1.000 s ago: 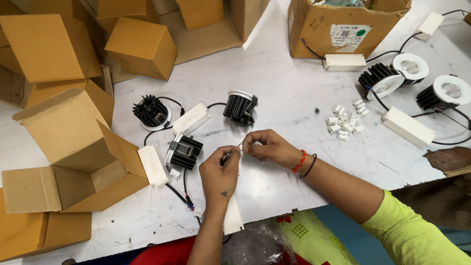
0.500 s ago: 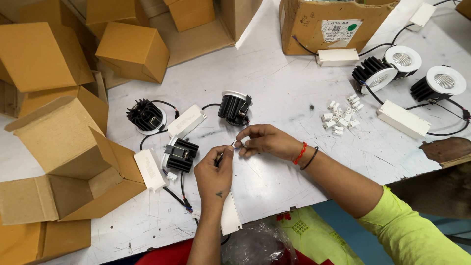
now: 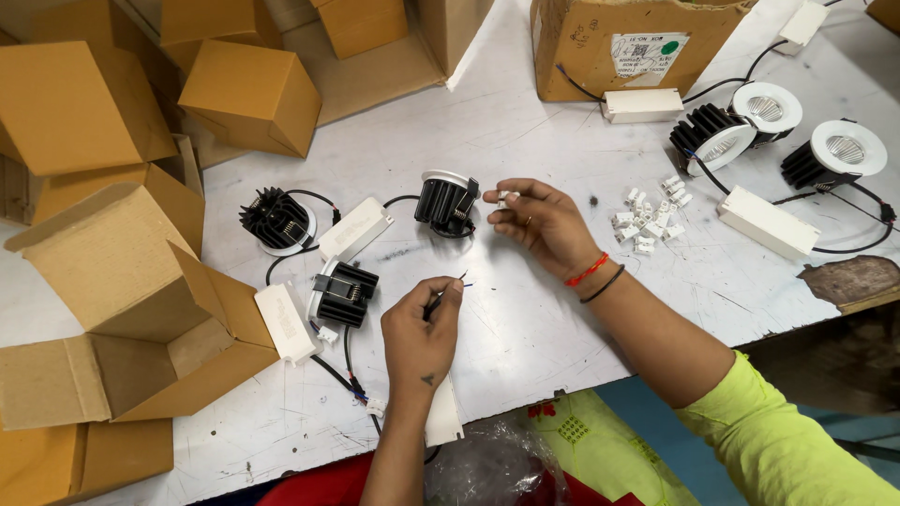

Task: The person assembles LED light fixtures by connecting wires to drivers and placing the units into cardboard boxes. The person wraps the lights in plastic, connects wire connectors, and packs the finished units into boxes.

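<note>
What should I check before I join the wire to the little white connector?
1. Left hand pinches the wire near its end: ok.
2. Wire ends stripped bare: cannot tell, too small.
3. Right hand holds a small white connector: ok.
4. Wire and connector lined up: not ok, they are apart.
5. Spare connectors within reach on the table: ok.

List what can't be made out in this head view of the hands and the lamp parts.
- Small white piece in the right hand: mostly covered by the fingers; shape unclear.
- Wire ends pinched by the left hand: too thin to tell their state.
- White driver box under the left wrist: mostly hidden by the arm.
- Cardboard box at the top: contents cut off by the edge.
</note>
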